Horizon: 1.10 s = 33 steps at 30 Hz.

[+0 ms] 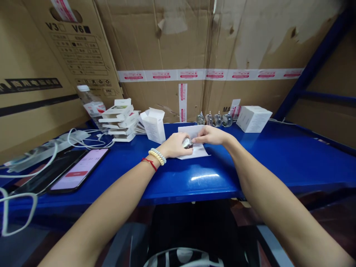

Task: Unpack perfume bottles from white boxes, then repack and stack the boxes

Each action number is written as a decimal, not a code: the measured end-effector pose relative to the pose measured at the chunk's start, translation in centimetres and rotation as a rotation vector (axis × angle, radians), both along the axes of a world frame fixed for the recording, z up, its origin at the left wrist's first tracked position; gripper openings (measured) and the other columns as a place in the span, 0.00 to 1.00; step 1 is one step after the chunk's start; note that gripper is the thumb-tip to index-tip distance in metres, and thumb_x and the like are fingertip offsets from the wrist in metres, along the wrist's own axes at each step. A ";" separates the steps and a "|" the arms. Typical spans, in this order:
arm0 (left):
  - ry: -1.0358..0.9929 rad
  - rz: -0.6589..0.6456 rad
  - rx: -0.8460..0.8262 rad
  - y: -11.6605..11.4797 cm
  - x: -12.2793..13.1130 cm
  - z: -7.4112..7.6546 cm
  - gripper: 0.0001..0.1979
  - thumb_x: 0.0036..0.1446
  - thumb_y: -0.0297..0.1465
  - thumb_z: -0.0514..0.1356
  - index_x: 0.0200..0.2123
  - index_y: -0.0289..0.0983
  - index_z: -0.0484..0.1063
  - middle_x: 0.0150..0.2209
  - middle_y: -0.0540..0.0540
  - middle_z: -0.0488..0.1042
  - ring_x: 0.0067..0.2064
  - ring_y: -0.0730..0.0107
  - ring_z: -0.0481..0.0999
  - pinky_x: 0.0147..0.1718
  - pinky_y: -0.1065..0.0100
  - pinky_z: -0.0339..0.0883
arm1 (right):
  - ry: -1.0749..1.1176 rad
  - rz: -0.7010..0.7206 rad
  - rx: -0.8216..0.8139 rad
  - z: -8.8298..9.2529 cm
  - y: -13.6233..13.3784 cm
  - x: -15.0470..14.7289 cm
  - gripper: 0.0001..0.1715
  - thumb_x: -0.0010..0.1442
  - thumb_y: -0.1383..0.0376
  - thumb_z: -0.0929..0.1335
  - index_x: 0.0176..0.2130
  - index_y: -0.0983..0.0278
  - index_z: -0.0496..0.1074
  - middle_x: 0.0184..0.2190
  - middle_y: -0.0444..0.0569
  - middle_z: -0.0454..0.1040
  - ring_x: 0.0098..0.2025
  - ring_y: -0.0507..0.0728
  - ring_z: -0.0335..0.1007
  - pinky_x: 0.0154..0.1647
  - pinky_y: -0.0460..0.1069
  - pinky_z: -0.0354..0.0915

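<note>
My left hand (178,145) is closed around a small round lamp bulb (187,143) with a glassy, silvery face. Its fingers partly cover the bulb. From the other side my right hand (208,135) comes in, thumb and fingers pinched together at the bulb's right end; what lies between the fingertips is too small to make out. Under both hands is an opened-out white card (198,151), with one panel standing up behind them. Several similar glass bulbs (217,119) with pointed tips stand in a row at the back.
A white box (253,119) stands back right. Left of my hands are an open white carton (153,125), stacked small white boxes (122,120), a plastic bottle (93,105), a lit phone (80,170) and white cables (57,154). Cardboard (164,44) walls the blue table (278,159).
</note>
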<state>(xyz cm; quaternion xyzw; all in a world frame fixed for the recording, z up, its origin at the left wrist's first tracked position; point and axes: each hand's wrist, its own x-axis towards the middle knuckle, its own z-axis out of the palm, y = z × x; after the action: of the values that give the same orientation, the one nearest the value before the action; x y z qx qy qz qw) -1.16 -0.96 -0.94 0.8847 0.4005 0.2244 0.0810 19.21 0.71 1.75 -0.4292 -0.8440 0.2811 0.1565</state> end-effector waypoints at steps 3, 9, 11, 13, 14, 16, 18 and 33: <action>-0.002 0.016 0.027 0.2 -0.4 0.0 0.18 0.45 0.40 0.61 0.39 0.36 0.73 0.37 0.43 0.77 0.38 0.57 0.75 0.38 0.61 0.67 | 0.074 0.041 -0.125 0.1 -0.1 0.2 0.19 0.50 0.51 0.69 0.27 0.66 0.74 0.15 0.39 0.62 0.18 0.47 0.54 0.23 0.46 0.50; -0.049 0.030 -0.066 0.5 -0.8 0.4 0.17 0.43 0.39 0.62 0.36 0.36 0.75 0.33 0.44 0.76 0.37 0.59 0.75 0.36 0.63 0.67 | 0.012 0.091 0.093 0.4 -0.7 -0.6 0.16 0.53 0.59 0.68 0.22 0.67 0.75 0.16 0.41 0.65 0.19 0.46 0.52 0.25 0.45 0.49; -0.113 -0.026 -0.260 0.4 -1.0 1.1 0.15 0.43 0.39 0.61 0.33 0.36 0.74 0.28 0.47 0.75 0.31 0.62 0.74 0.31 0.64 0.67 | 0.007 0.111 0.145 1.0 -1.1 -0.6 0.16 0.54 0.59 0.67 0.22 0.67 0.75 0.15 0.41 0.65 0.19 0.47 0.52 0.25 0.46 0.49; -0.220 -0.090 -0.560 0.1 -1.0 2.0 0.13 0.42 0.38 0.60 0.29 0.35 0.74 0.23 0.47 0.73 0.26 0.65 0.73 0.25 0.65 0.66 | 0.023 0.118 0.114 1.7 -1.7 -0.6 0.17 0.54 0.58 0.67 0.23 0.67 0.75 0.14 0.41 0.65 0.18 0.47 0.53 0.24 0.46 0.49; -0.280 -0.121 -0.716 0.0 -1.0 2.4 0.13 0.42 0.38 0.60 0.28 0.35 0.74 0.22 0.46 0.73 0.25 0.64 0.73 0.24 0.65 0.66 | 0.039 0.119 0.077 2.0 -2.1 -0.6 0.17 0.55 0.57 0.67 0.24 0.67 0.76 0.13 0.41 0.64 0.18 0.47 0.53 0.24 0.46 0.50; -0.365 -0.174 -0.979 -0.4 -1.0 3.0 0.15 0.41 0.40 0.60 0.27 0.33 0.74 0.23 0.41 0.76 0.24 0.61 0.74 0.22 0.63 0.68 | 0.096 0.127 -0.013 2.6 -2.7 -0.7 0.17 0.54 0.56 0.68 0.25 0.67 0.76 0.12 0.40 0.64 0.16 0.47 0.54 0.23 0.46 0.51; -0.380 -0.212 -1.149 -0.6 -1.3 3.5 0.19 0.40 0.44 0.58 0.27 0.33 0.75 0.26 0.37 0.78 0.25 0.57 0.76 0.21 0.61 0.69 | 0.169 0.158 -0.095 2.9 -3.2 -0.7 0.16 0.52 0.56 0.69 0.27 0.67 0.76 0.14 0.41 0.66 0.16 0.47 0.55 0.21 0.46 0.52; -0.986 0.023 -0.511 1.0 0.0 3.8 0.22 0.46 0.46 0.64 0.37 0.36 0.66 0.33 0.45 0.73 0.33 0.69 0.75 0.39 0.61 0.73 | 0.266 -0.188 -0.091 1.3 -0.7 2.2 0.18 0.42 0.59 0.75 0.31 0.66 0.71 0.21 0.45 0.75 0.18 0.47 0.58 0.20 0.44 0.52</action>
<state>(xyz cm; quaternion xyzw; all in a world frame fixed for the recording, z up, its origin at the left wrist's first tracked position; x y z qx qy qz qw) -1.15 0.05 2.88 0.6228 0.3665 0.5083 0.4685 21.41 -0.04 3.03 -0.4720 -0.7583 0.3574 0.2727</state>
